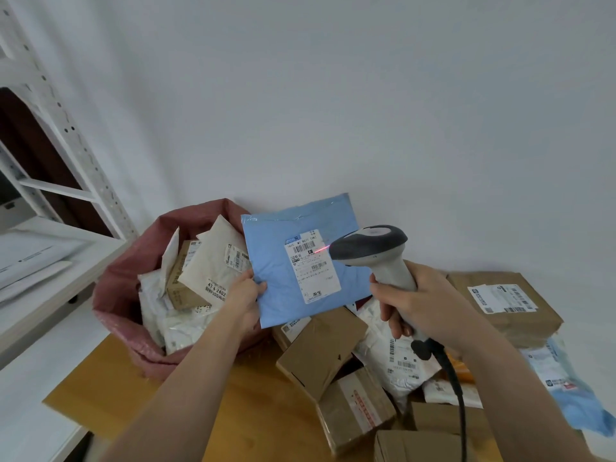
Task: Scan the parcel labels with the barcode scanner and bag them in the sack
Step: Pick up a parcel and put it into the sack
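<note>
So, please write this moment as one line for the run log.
step: scanning | left hand: holds blue parcel | right hand: grips barcode scanner | red beam on label | sack: open, part filled

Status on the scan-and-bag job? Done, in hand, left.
Done: the pink sack already holds several parcels. In hand: left hand holds up the blue mailer while right hand aims the barcode scanner, red line on its label. Left: the cardboard boxes and bags piled on the table.

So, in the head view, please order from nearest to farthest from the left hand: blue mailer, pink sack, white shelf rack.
From the left hand:
1. Blue mailer: held in it.
2. Pink sack: just left.
3. White shelf rack: far upper left.
</note>
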Motion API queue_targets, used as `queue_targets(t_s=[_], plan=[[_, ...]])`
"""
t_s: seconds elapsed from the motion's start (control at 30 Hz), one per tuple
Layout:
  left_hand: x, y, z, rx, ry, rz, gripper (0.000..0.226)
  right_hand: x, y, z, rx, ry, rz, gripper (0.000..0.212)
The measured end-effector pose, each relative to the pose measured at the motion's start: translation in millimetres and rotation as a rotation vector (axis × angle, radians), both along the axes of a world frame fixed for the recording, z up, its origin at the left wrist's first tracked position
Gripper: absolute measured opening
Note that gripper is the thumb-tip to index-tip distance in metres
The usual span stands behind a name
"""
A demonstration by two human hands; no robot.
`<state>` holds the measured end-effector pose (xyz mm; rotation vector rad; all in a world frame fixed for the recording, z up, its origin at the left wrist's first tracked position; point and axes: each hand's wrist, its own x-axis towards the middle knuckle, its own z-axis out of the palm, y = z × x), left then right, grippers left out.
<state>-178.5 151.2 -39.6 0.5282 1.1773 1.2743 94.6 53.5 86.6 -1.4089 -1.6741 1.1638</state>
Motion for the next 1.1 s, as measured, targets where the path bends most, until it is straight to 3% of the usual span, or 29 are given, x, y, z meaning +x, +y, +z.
queue_targets(t_s=[0.63, 0.97, 1.1], plan=[[-35.6, -9.0, 7.7, -0.066, 0.019, 0.114, 0.044, -31.6, -4.2, 16.0, 0.033, 0.085, 0.030, 0.019], [-84.6, -18.6, 18.9, 0.060, -0.003, 0.211, 0.045, -82.0, 7.7, 7.0, 0.012, 0.159, 0.094, 0.016], [-120.9, -22.6, 26.2, 0.145, -0.168, 0.343, 0.046, -105.8, 12.0, 2.9, 0.022, 0.151, 0.107, 0.022]])
